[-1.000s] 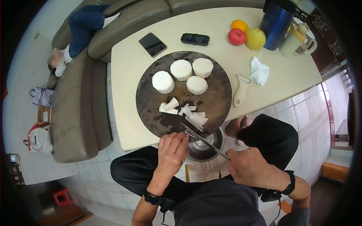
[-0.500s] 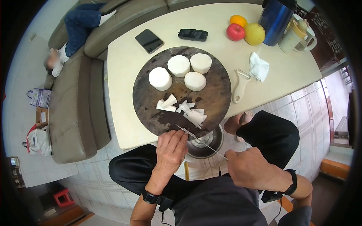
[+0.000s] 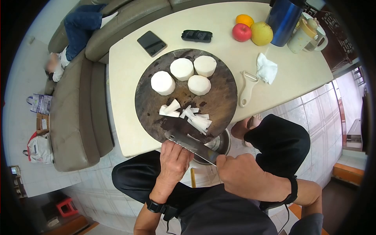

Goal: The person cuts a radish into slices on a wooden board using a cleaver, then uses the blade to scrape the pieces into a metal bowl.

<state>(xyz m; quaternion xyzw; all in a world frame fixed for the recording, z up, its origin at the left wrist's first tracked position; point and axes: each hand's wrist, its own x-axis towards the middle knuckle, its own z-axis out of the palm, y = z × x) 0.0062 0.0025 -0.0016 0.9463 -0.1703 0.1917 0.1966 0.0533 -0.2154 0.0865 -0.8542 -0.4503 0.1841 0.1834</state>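
My right hand (image 3: 242, 172) is closed round the handle of a wide-bladed kitchen knife (image 3: 194, 146). The blade lies tilted with its broad face up, across the near edge of a round dark cutting board (image 3: 223, 105). Against the blade's near side, my left hand (image 3: 174, 161) has its fingers curled together; whatever they press on is hidden. A thin white slice (image 3: 193, 137) shows just past the blade. On the board lie a pile of white strips (image 3: 199, 120), a few white wedges (image 3: 170, 109) and several thick peeled white vegetable rounds (image 3: 163, 83), perhaps radish.
A metal bowl (image 3: 225, 145) sits below the table edge, partly under the knife. Right of the board are a peeler (image 3: 247, 91) and a crumpled tissue (image 3: 267, 69). Farther back are a phone (image 3: 152, 43), fruit (image 3: 261, 33) and a blue flask (image 3: 283, 23). A person (image 3: 80, 33) lies on the sofa.
My right hand has moved left, carrying the knife with it. The blade, seen nearly edge-on before, now shows its broad face and reaches past my left fingertips. My left hand stays almost in place.
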